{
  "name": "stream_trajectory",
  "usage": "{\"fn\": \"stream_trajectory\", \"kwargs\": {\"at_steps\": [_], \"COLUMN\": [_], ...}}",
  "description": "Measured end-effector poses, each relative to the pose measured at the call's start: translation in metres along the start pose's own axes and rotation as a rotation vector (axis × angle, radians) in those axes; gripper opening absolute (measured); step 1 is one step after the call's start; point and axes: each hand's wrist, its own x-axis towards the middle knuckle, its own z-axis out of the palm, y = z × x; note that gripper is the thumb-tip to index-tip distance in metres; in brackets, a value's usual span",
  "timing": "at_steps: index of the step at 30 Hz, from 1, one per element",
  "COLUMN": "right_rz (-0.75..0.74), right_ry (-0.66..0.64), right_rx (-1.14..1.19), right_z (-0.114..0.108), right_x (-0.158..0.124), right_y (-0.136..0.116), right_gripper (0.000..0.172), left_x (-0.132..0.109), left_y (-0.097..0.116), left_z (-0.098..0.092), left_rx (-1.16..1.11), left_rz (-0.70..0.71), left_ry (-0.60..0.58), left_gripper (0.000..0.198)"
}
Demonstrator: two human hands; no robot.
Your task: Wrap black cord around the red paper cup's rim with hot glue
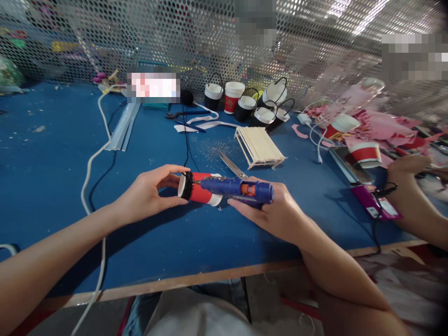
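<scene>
A red and white paper cup (pixel 202 197) lies on its side over the blue table, black cord (pixel 188 185) wound round its rim end. My left hand (pixel 157 191) grips that end between thumb and fingers. A blue hot glue gun (pixel 231 186) is in my right hand (pixel 276 210), its nozzle pointing left at the cord. Whether the nozzle touches the cup I cannot tell. From the cup a black strand (pixel 186 144) runs up to a dark ball of cord (pixel 186 97). Scissors (pixel 233 165) lie just beyond the glue gun, their handles hidden.
Several cord-wrapped cups with handles (pixel 245 108) stand at the back by the perforated metal screen (pixel 196 37). A small wooden-stick table (pixel 261 145), pliers (pixel 189 113) and clear glue sticks (pixel 124 126) lie nearer. A white cable (pixel 87 177) crosses the left; another person's hand (pixel 409 163) is at right.
</scene>
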Motion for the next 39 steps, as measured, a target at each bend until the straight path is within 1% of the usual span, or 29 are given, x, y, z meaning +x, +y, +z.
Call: {"fn": "stream_trajectory", "kwargs": {"at_steps": [5, 10, 14, 17, 21, 25, 31, 34, 37, 39], "right_rz": [-0.032, -0.111, -0.110, -0.043, 0.091, 0.129, 0.255, 0.286, 0.266, 0.270], "right_ry": [-0.035, -0.021, -0.028, -0.039, -0.004, -0.004, 0.021, 0.018, 0.024, 0.007], "right_rx": [-0.024, -0.037, -0.042, -0.012, 0.037, 0.057, 0.128, 0.131, 0.125, 0.135], "right_z": [0.000, -0.001, -0.002, -0.001, 0.001, 0.001, 0.005, 0.007, 0.007, 0.004], "right_x": [0.000, 0.001, 0.001, 0.001, 0.004, 0.008, 0.010, 0.011, 0.014, 0.016], "right_y": [0.000, -0.002, -0.003, -0.001, 0.000, -0.002, 0.001, 0.002, 0.003, 0.004], "right_gripper": [0.017, 0.016, 0.017, 0.018, 0.020, 0.017, 0.027, 0.030, 0.030, 0.029], "left_x": [0.001, 0.001, 0.002, 0.002, 0.001, 0.001, 0.000, 0.000, 0.000, 0.000], "left_y": [0.003, 0.004, 0.004, 0.004, 0.002, 0.000, -0.001, -0.001, 0.001, 0.002], "left_z": [0.000, 0.001, 0.001, 0.000, 0.001, 0.001, 0.001, 0.001, 0.001, 0.001], "left_rx": [-0.042, -0.043, -0.064, -0.047, -0.029, -0.007, 0.007, 0.020, 0.047, 0.055], "left_rz": [-0.046, -0.100, -0.126, -0.096, -0.029, 0.032, 0.062, 0.080, 0.091, 0.094], "left_ry": [0.004, 0.018, 0.011, 0.028, 0.027, 0.027, 0.015, 0.018, 0.018, 0.017], "left_gripper": [0.058, 0.060, 0.059, 0.059, 0.057, 0.055, 0.056, 0.056, 0.055, 0.056]}}
